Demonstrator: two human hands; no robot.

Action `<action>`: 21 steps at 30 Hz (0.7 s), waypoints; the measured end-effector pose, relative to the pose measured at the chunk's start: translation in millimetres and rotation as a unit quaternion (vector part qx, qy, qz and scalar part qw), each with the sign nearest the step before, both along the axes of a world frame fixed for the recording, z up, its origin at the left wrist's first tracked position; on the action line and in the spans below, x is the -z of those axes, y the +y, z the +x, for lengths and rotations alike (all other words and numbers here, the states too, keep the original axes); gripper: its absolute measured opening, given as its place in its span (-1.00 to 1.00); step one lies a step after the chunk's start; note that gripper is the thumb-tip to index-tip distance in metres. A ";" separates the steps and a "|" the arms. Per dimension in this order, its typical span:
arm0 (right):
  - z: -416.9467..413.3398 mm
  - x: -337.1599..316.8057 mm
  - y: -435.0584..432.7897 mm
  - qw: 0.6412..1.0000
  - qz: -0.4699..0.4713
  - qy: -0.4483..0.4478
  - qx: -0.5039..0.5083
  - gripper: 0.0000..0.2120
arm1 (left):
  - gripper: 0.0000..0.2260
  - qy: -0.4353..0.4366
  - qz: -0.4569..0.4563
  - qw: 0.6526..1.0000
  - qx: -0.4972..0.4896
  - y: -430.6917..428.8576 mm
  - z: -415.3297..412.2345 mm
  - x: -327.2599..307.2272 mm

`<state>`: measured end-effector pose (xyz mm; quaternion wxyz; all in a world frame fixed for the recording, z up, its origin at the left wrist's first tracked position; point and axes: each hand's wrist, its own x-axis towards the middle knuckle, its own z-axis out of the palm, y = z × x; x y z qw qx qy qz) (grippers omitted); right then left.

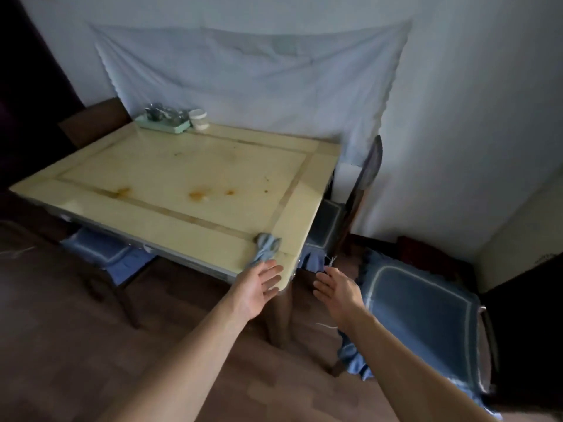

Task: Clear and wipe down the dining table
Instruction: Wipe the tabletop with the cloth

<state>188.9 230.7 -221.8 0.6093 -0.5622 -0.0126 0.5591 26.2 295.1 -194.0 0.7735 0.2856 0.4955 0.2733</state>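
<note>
The dining surface has a pale yellowish top that looks smooth and a bit glossy, with inlaid border strips and some orange-brown stains smeared on the finish. Its edge band looks like greyish metal or laminate, can't tell which. The rag on the near corner is soft blue cloth, crumpled and matt. Chair cushions are blue fabric with pale piping and frilly edges; the chair frames look like dark wood. The tray at the back seems to be mint plastic, holding shiny glassware. The floor is brown wood-look boards with a dull sheen. A wrinkled pale cloth sheet hangs on the matt wall.
</note>
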 end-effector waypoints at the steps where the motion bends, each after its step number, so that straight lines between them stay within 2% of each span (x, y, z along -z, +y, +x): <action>1: -6.3 0.9 10.0 1.000 -0.002 0.002 -0.007 -0.71 | -0.72 0.006 -0.007 1.000 -0.007 8.6 -8.8 4.5; 3: -19.5 6.7 32.4 1.000 -0.004 0.012 -0.023 -0.77 | -0.72 0.017 -0.015 1.000 -0.018 29.5 -26.8 12.8; 7: -36.1 29.2 72.2 0.999 -0.013 0.020 -0.029 -0.76 | -0.71 0.043 -0.024 0.999 -0.023 76.5 -52.2 22.7; 11: -47.2 51.0 119.0 0.999 -0.023 -0.029 -0.018 -0.75 | -0.69 0.085 -0.004 0.996 0.023 134.6 -72.2 35.4; 15: -75.8 68.6 165.2 0.976 -0.032 -0.211 -0.038 -0.76 | -0.72 0.151 0.044 0.981 0.109 209.1 -92.1 52.1; 18: -96.8 77.5 184.6 0.930 -0.077 -0.350 -0.086 -0.65 | -0.62 0.255 0.141 0.930 0.223 251.6 -106.3 62.8; 21: -117.3 95.4 208.8 0.880 -0.126 -0.445 -0.109 -0.54 | -0.35 0.345 0.225 0.827 0.382 300.6 -117.8 80.9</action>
